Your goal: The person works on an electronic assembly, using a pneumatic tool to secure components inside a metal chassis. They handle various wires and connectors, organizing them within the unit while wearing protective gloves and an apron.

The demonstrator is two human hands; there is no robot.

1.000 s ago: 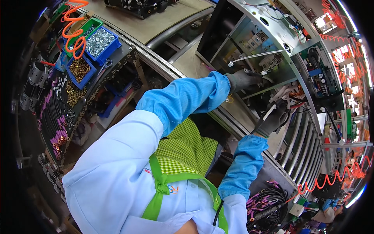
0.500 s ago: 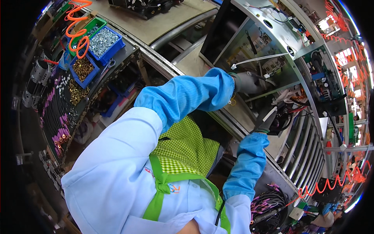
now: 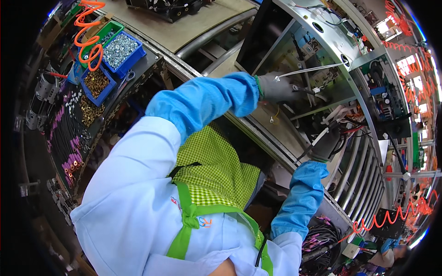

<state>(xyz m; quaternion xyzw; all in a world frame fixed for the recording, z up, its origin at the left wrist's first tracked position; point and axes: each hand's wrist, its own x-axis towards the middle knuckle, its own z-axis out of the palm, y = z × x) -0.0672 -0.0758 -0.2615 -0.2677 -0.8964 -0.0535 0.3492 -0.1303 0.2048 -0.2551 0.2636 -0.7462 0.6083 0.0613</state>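
My left hand, in a grey glove, is at the open side of a metal cabinet. Its fingers look closed on a dark cable at the opening; motion blurs the grip. A white cable runs from the cabinet edge to just above this hand. Lower right, my right hand, in a dark grey glove, curls round a black cable with a white sleeve. Its fingertips are partly hidden among loose wires. A thin yellow wire with a ring end hangs below my left hand.
Metal rollers lie right of my right hand. At the left, a blue bin of silvery fasteners and another blue bin of brass-coloured ones stand by cables with purple ends. Orange coiled hoses hang at both sides.
My left hand has drawn back to the left and slightly up, away from the cabinet's inside. My right hand has shifted a little to the right. The yellow wire now shows more fully.
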